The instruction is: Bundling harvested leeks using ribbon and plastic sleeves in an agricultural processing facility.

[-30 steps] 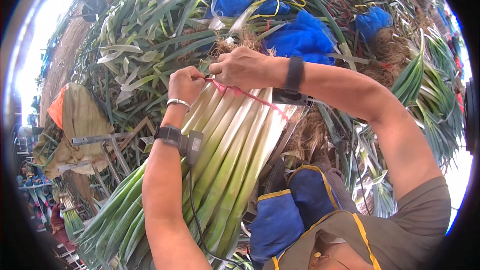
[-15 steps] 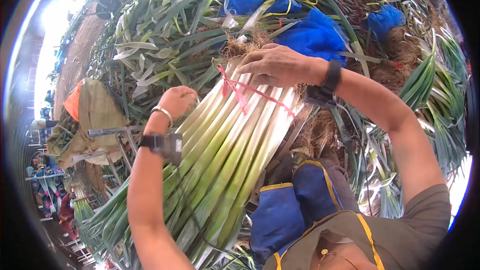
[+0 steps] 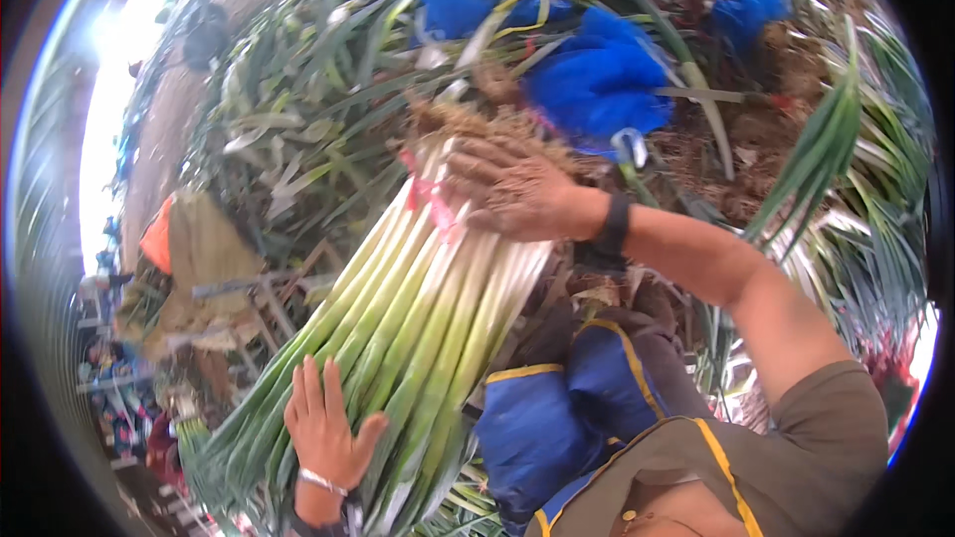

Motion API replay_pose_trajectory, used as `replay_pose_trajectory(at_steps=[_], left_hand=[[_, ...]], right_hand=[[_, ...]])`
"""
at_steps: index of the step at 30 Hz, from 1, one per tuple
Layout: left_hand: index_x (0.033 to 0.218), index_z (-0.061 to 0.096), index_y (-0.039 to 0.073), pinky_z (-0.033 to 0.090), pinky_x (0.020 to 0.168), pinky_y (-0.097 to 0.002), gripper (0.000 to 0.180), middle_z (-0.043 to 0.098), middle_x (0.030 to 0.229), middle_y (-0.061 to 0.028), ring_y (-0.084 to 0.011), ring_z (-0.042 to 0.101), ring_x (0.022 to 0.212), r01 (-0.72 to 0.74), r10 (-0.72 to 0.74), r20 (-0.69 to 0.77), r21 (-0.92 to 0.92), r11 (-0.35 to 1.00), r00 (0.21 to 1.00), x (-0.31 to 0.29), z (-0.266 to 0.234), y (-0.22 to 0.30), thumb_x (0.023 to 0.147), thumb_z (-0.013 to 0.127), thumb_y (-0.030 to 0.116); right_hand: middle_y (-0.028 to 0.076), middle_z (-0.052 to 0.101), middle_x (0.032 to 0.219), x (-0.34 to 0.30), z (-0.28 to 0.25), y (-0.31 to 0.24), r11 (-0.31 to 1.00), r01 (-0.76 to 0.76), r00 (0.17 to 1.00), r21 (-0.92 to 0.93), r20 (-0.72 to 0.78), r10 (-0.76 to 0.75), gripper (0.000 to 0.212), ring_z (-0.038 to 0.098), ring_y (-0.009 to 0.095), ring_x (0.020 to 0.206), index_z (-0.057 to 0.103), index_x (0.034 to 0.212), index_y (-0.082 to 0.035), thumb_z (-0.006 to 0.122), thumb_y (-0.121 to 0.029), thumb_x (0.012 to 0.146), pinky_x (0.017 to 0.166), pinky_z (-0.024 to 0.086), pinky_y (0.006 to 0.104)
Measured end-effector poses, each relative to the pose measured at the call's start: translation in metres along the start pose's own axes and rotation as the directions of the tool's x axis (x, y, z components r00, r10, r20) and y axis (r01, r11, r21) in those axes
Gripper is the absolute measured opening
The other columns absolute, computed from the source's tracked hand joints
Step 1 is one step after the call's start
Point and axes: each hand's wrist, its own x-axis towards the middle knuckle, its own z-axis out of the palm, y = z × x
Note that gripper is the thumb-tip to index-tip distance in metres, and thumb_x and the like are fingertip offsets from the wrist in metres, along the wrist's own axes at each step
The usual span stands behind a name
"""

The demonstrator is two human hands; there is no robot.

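Leek bundle (image 3: 403, 303): 1, slanting, left of blue cloth (image 3: 527, 423) | Right hand (image 3: 517, 189): flat across white stems (image 3: 482, 268), fingers extended, nothing clenched | Left hand (image 3: 328, 433): fingers spread over green leaves (image 3: 264, 403), grasping nothing; contact cannot be told | Risk, judged: slack pink string (image 3: 443, 214) could let stems slide apart; hard pressing could bruise leaves.

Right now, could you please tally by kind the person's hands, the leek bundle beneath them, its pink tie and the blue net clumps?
Left hand and right hand: 2
Leek bundle: 1
Pink tie: 1
Blue net clumps: 3
Total: 7
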Motion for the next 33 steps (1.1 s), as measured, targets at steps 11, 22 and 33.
replay_pose_trajectory(at_steps=[11, 22, 33], left_hand=[[0.149, 0.009, 0.007, 0.012, 0.103, -0.0536, 0.081, 0.008, 0.154, -0.0157, -0.0367, 0.008, 0.14, -0.031, 0.047, -0.088, 0.18, 0.983, 0.995, -0.006, 0.057, -0.022, 0.091, 0.037, 0.055], [0.148, 0.009, 0.005, 0.007, 0.108, -0.0553, 0.081, 0.009, 0.154, -0.0162, -0.0358, 0.009, 0.141, -0.01, 0.016, -0.029, 0.219, 0.976, 0.999, -0.007, 0.062, -0.031, 0.091, 0.037, 0.055], [0.148, 0.011, 0.005, 0.013, 0.105, -0.0537, 0.079, 0.013, 0.154, -0.0167, -0.036, 0.015, 0.14, 0.02, 0.002, -0.06, 0.365, 0.931, 0.998, -0.01, 0.07, -0.036, 0.091, 0.037, 0.052]], right_hand=[[0.011, 0.041, 0.141, -0.005, 0.01, 0.002, 0.982, -0.105, 0.993, 0.156, -0.032, 0.112, 0.048, 0.028, 0.027, 0.136, 0.052, 0.128, -0.012, 0.045, -0.038, 0.089, 0.112, 0.017, 0.042], [0.014, 0.063, 0.106, -0.167, 0.05, 0.122, 0.505, -0.845, 0.527, 0.174, 0.121, 0.841, 0.026, 0.06, 0.031, 0.097, 0.067, 0.103, -0.014, 0.054, -0.013, 0.08, 0.08, 0.05, 0.0394], [0.017, 0.03, 0.146, -0.181, 0.136, 0.15, 0.649, -0.698, 0.61, -0.301, 0.225, 0.76, 0.046, 0.022, 0.039, 0.137, 0.064, 0.115, -0.012, 0.068, -0.021, 0.069, 0.107, 0.021, 0.0549]])
